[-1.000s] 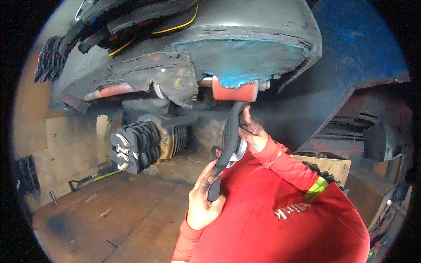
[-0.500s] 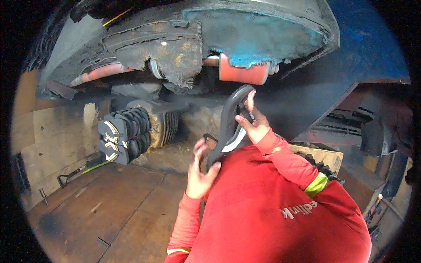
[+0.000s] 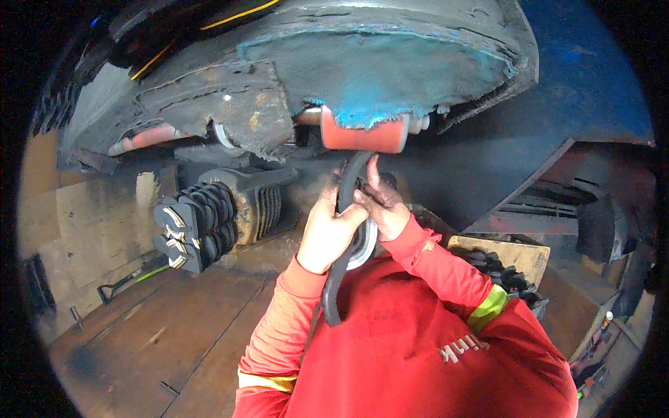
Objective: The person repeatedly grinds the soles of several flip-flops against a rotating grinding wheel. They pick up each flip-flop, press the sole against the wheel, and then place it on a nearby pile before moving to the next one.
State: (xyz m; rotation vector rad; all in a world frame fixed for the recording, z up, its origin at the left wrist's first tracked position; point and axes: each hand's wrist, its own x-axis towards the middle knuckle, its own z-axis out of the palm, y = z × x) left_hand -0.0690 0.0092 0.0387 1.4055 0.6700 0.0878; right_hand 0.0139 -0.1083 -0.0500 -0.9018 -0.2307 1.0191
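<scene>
A black sandal point(image 3: 337, 282) stands on edge, its curved sole side turned up and a pale strap or inner face point(image 3: 362, 244) showing on its right. My left hand point(image 3: 327, 226) is closed on the middle of the sole from the left. My right hand point(image 3: 385, 209) grips the upper part from the right, thumb pressed in and one finger pointing up along it. Right above, the sandal's top end meets or almost meets a red sanding drum point(image 3: 362, 137); I cannot tell whether they touch.
A dusty, ragged hood point(image 3: 418, 66) with blue patches overhangs the drum. Behind on the left, flip-flops point(image 3: 182, 233) are stacked beside a ribbed motor point(image 3: 254, 198). On the right, a box point(image 3: 536, 261) holds dark pieces. A second red roller point(image 3: 150, 138) sits farther left.
My left hand has moved up and closed on the sandal. The sandal has turned more upright and edge-on beneath the drum. The view has shifted slightly.
</scene>
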